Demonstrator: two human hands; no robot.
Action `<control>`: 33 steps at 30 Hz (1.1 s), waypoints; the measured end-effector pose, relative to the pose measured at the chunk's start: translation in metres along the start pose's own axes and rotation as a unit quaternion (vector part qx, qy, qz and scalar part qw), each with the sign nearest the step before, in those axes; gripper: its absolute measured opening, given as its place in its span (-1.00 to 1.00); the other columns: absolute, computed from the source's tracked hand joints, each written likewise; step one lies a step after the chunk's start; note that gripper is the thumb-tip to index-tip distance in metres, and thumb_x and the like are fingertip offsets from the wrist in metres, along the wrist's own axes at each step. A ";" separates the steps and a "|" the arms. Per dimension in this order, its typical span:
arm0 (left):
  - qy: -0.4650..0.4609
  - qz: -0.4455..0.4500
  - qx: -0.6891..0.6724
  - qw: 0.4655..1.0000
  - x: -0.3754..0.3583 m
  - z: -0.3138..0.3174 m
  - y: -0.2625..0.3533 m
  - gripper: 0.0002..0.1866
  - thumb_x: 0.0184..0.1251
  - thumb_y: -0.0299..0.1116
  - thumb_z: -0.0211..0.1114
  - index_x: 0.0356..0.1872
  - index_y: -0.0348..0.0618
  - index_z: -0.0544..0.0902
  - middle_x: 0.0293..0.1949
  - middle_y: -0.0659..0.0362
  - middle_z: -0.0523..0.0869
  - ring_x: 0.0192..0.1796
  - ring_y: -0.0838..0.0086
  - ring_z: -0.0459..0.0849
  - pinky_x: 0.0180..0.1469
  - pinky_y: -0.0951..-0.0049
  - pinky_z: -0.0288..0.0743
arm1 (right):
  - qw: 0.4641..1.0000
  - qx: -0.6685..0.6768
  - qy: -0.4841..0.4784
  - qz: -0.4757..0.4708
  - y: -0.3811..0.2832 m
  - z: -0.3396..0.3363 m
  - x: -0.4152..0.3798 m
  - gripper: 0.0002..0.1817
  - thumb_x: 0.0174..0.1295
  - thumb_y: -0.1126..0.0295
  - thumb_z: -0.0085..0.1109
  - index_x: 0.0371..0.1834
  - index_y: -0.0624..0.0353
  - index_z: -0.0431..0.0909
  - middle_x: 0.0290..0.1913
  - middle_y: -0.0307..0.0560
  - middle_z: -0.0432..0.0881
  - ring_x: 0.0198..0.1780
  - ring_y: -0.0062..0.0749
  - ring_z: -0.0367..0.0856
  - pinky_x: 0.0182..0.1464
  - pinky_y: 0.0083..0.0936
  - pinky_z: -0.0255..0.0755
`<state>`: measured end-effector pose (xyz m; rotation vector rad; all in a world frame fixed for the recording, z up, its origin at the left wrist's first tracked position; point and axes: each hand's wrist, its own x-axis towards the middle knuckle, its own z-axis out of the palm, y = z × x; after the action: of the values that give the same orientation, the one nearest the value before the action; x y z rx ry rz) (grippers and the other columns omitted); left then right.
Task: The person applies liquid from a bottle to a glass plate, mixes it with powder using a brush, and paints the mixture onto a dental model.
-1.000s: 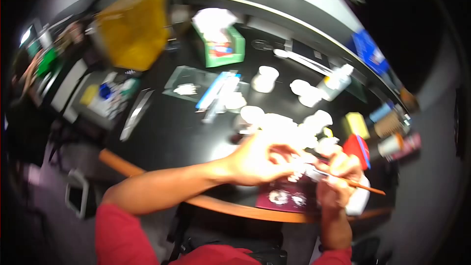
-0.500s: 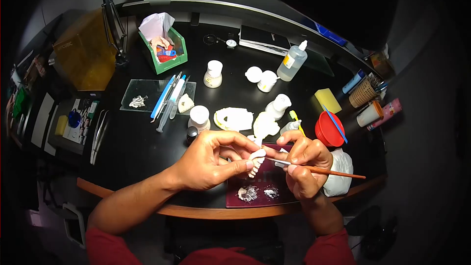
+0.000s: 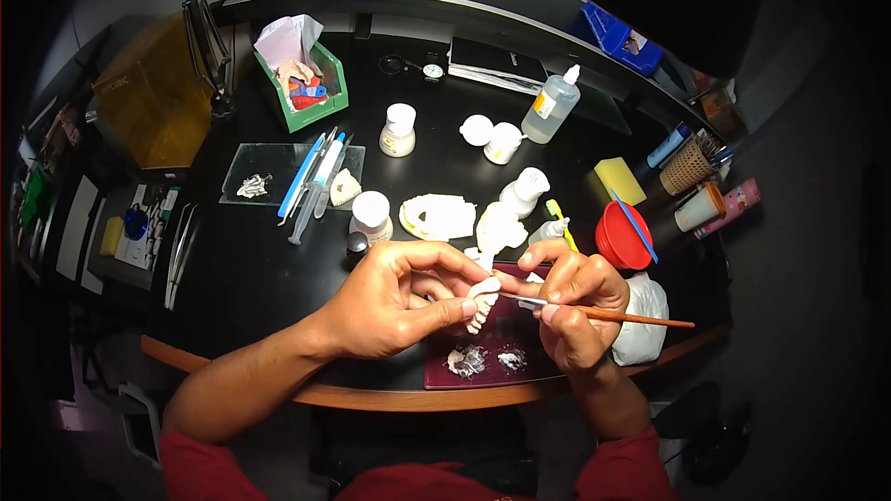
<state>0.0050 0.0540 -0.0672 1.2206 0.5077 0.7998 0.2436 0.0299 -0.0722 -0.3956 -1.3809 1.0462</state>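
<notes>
My left hand (image 3: 394, 301) pinches a small cream dental model (image 3: 481, 304) with a row of teeth between thumb and fingers. A slim brush (image 3: 640, 318) with a reddish-brown wooden handle lies in the closed fingers of my right hand (image 3: 583, 304). Its tip is right at the model's edge, and my two hands meet at the fingertips there. Below them is a dark red slab (image 3: 548, 373) bearing two whitish smeared heaps (image 3: 467, 362). Just beyond my hands stand a pale dental cast (image 3: 455, 218) and a lidded jar (image 3: 371, 215).
A red bowl (image 3: 624, 239) with a blue stick, a yellow sponge (image 3: 619, 181) and a white bag (image 3: 642, 320) are on the right. A clear bottle (image 3: 552, 107) stands behind. Leftward are a glass plate (image 3: 243, 162), blue-and-white tools (image 3: 306, 176) and a green bin (image 3: 325, 109).
The whole view has shifted slightly, bringing more of the blue object on the shelf into sight. Both hands keep their grip on the dental model and the brush.
</notes>
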 end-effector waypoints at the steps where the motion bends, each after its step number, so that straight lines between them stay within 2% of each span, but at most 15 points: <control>1: 0.000 0.000 -0.001 1.000 0.000 0.000 0.000 -0.68 0.46 -0.63 0.40 0.18 -0.48 0.64 -0.02 -0.05 0.78 -0.05 0.36 0.86 -0.01 0.38 0.85 | 1.000 0.000 0.001 0.000 0.000 0.000 0.000 -0.86 0.17 0.75 0.08 -0.31 0.27 0.49 -0.35 -0.02 0.55 0.14 0.01 0.62 0.15 0.24 0.76; 33: -0.002 -0.006 -0.007 1.000 0.000 -0.001 -0.001 -0.68 0.48 -0.61 0.38 0.19 -0.47 0.63 -0.02 -0.04 0.76 -0.05 0.37 0.86 -0.03 0.39 0.86 | 1.000 -0.002 0.016 0.001 -0.005 0.006 0.000 -0.88 0.19 0.74 0.08 -0.33 0.28 0.47 -0.34 -0.01 0.55 0.11 -0.04 0.62 0.18 0.23 0.76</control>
<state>0.0051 0.0544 -0.0687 1.2042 0.5043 0.7883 0.2403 0.0254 -0.0672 -0.4158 -1.3535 1.0351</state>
